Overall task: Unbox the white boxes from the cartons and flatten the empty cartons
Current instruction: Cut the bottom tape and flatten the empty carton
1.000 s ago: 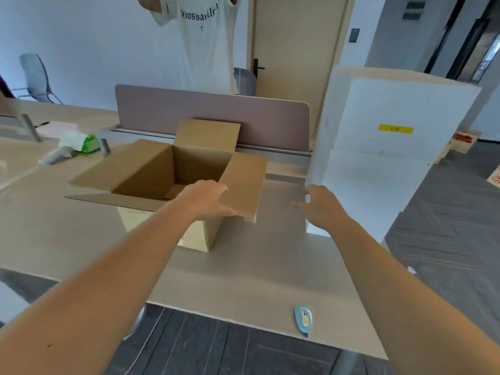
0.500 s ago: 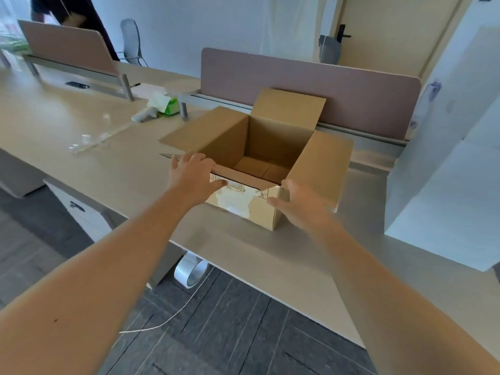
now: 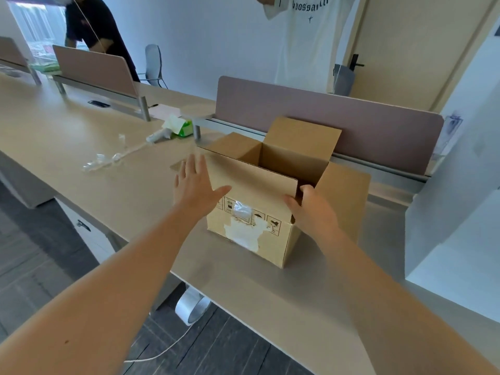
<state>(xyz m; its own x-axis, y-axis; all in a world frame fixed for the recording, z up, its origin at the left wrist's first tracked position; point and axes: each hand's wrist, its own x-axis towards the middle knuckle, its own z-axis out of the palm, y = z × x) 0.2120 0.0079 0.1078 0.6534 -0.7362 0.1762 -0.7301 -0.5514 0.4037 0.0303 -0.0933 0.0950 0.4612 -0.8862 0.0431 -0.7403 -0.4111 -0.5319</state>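
Since half a second ago, near flap raised upright; left hand (image 3: 196,185) shifted off it, fingers spread flat at carton's (image 3: 254,226) left corner; right hand (image 3: 308,207) curled over the flap's right end, gripping it; one carton on desk (image 3: 81,147), mouth up, four flaps raised; divider (image 3: 351,123) behind; big white box (image 3: 457,212) at right; plastic scraps (image 3: 102,161) left; two persons beyond.
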